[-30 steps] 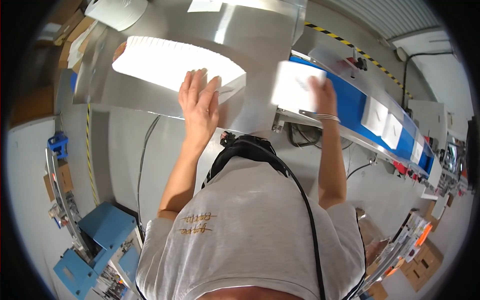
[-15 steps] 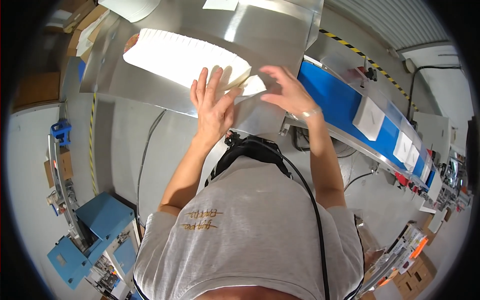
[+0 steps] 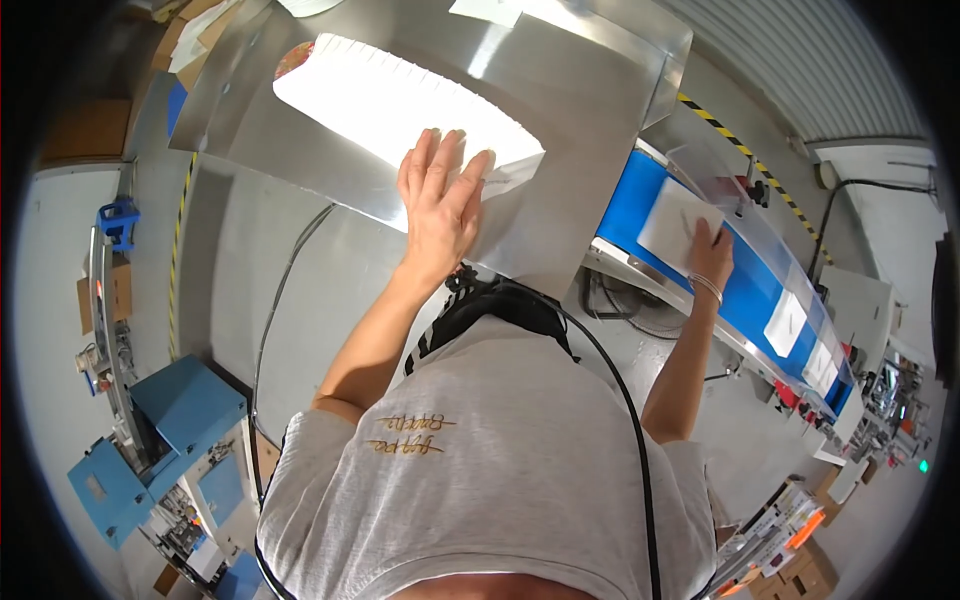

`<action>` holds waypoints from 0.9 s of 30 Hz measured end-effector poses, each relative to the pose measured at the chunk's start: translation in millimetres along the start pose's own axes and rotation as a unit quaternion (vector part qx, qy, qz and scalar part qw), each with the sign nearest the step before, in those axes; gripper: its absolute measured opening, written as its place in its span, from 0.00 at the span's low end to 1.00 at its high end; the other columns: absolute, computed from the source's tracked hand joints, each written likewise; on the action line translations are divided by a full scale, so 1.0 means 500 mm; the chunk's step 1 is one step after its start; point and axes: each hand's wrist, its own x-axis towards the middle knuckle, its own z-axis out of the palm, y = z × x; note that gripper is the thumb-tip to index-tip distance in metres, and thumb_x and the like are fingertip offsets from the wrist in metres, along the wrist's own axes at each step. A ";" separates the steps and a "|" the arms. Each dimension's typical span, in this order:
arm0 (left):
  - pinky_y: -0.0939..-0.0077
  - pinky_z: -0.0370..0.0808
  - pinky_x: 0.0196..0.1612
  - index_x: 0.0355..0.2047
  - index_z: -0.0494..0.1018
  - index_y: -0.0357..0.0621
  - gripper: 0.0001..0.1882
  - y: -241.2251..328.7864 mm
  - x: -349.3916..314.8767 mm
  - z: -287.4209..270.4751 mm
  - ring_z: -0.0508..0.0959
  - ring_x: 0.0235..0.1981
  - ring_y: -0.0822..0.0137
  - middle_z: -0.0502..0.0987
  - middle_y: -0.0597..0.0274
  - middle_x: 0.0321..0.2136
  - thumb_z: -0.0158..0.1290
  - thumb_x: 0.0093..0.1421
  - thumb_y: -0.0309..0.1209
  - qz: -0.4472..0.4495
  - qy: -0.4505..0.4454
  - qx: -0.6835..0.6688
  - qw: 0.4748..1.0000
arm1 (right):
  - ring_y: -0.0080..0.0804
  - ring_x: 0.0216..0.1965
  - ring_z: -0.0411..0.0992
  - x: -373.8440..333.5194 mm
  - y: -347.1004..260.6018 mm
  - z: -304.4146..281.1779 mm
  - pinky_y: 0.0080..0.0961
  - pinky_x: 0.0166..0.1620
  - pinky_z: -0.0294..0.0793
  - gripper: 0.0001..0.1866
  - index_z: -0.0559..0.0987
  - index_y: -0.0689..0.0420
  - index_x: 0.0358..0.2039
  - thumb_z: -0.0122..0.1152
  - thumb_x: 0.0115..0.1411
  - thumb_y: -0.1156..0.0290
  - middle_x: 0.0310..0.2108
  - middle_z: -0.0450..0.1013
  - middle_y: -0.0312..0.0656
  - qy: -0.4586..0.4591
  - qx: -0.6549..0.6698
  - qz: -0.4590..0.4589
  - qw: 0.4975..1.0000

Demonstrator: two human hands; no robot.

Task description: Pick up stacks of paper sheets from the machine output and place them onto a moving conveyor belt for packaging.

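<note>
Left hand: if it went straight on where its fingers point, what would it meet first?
The row of white packets; the left hand appears to have its fingers on it, though depth is unclear.

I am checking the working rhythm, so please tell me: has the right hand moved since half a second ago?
Yes. Judged against the steel table, the right hand has moved right, past the table's edge, to a white packet over the blue conveyor.

Your curved row of thin white squarish packets [image 3: 400, 100] sits packed together on the brushed-metal table [image 3: 585, 130], 11 o'clock, running 10-to-4; left fingers [image 3: 427, 160] on its near side. Single flat white squarish packet [image 3: 670, 222]: 1–2 o'clock, over the blue conveyor belt [image 3: 628, 205], your right hand [image 3: 713, 262] at its 4 o'clock corner.
</note>
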 end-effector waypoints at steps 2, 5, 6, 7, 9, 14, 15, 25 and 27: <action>0.50 0.56 0.58 0.43 0.77 0.50 0.21 -0.009 -0.003 0.004 0.62 0.58 0.46 0.68 0.53 0.53 0.56 0.47 0.19 0.012 0.005 0.004 1.000 | 0.49 0.50 0.67 -0.028 -0.027 0.001 0.34 0.53 0.64 0.30 0.72 0.62 0.47 0.62 0.53 0.51 0.49 0.69 0.54 0.252 -0.372 -0.128 0.884; 0.49 0.55 0.58 0.40 0.78 0.51 0.20 -0.015 -0.002 0.007 0.62 0.58 0.45 0.67 0.53 0.54 0.56 0.45 0.19 0.017 0.003 -0.004 1.000 | 0.48 0.52 0.65 -0.028 -0.105 0.012 0.36 0.54 0.64 0.28 0.70 0.59 0.50 0.67 0.49 0.64 0.53 0.66 0.49 0.114 -0.115 -0.355 0.921; 0.49 0.55 0.58 0.40 0.78 0.51 0.20 -0.017 -0.005 0.007 0.62 0.58 0.45 0.67 0.53 0.54 0.56 0.45 0.19 0.018 0.001 -0.003 1.000 | 0.46 0.51 0.66 -0.045 -0.151 0.030 0.35 0.52 0.66 0.27 0.71 0.57 0.50 0.68 0.49 0.67 0.52 0.67 0.47 -0.002 -0.031 -0.358 0.933; 0.48 0.53 0.59 0.39 0.78 0.52 0.20 -0.018 -0.007 0.009 0.61 0.59 0.45 0.67 0.53 0.55 0.56 0.45 0.19 0.016 0.002 -0.003 1.000 | 0.45 0.51 0.67 -0.070 -0.206 0.050 0.34 0.50 0.68 0.27 0.71 0.56 0.50 0.68 0.48 0.71 0.51 0.68 0.45 -0.117 0.051 -0.354 0.927; 0.47 0.51 0.60 0.38 0.79 0.53 0.19 -0.018 -0.006 0.010 0.60 0.60 0.45 0.67 0.52 0.55 0.56 0.44 0.20 0.016 0.002 -0.006 1.000 | 0.33 0.50 0.67 -0.107 -0.294 0.089 0.30 0.50 0.69 0.26 0.72 0.55 0.49 0.69 0.48 0.72 0.49 0.68 0.40 -0.269 0.136 -0.318 0.899; 0.46 0.45 0.62 0.39 0.79 0.54 0.18 0.003 0.004 -0.008 0.54 0.64 0.44 0.62 0.49 0.59 0.58 0.46 0.24 0.025 -0.032 -0.030 0.999 | 0.34 0.50 0.66 -0.100 -0.346 0.168 0.28 0.51 0.67 0.23 0.72 0.55 0.46 0.68 0.48 0.71 0.52 0.65 0.40 -0.382 0.112 -0.422 0.815; 0.46 0.45 0.62 0.39 0.79 0.54 0.18 0.003 0.007 -0.014 0.54 0.64 0.44 0.62 0.49 0.59 0.58 0.46 0.24 0.022 -0.031 -0.027 0.999 | 0.30 0.48 0.68 -0.103 -0.349 0.172 0.27 0.51 0.68 0.21 0.72 0.55 0.45 0.67 0.51 0.69 0.49 0.68 0.39 -0.318 0.082 -0.502 0.800; 0.49 0.56 0.58 0.43 0.77 0.50 0.20 -0.035 0.003 -0.011 0.61 0.60 0.47 0.68 0.54 0.54 0.57 0.49 0.20 -0.018 0.014 -0.006 1.000 | 0.28 0.32 0.70 -0.042 -0.085 0.043 0.26 0.37 0.69 0.22 0.74 0.62 0.39 0.60 0.57 0.54 0.29 0.73 0.42 -0.044 0.067 -0.012 0.997; 0.49 0.56 0.58 0.42 0.77 0.50 0.19 -0.039 0.001 -0.005 0.61 0.60 0.47 0.68 0.54 0.53 0.57 0.48 0.20 -0.012 0.019 -0.004 1.000 | 0.44 0.37 0.73 -0.016 -0.031 0.015 0.33 0.41 0.70 0.26 0.74 0.63 0.43 0.58 0.57 0.51 0.36 0.74 0.52 0.027 -0.024 -0.058 0.998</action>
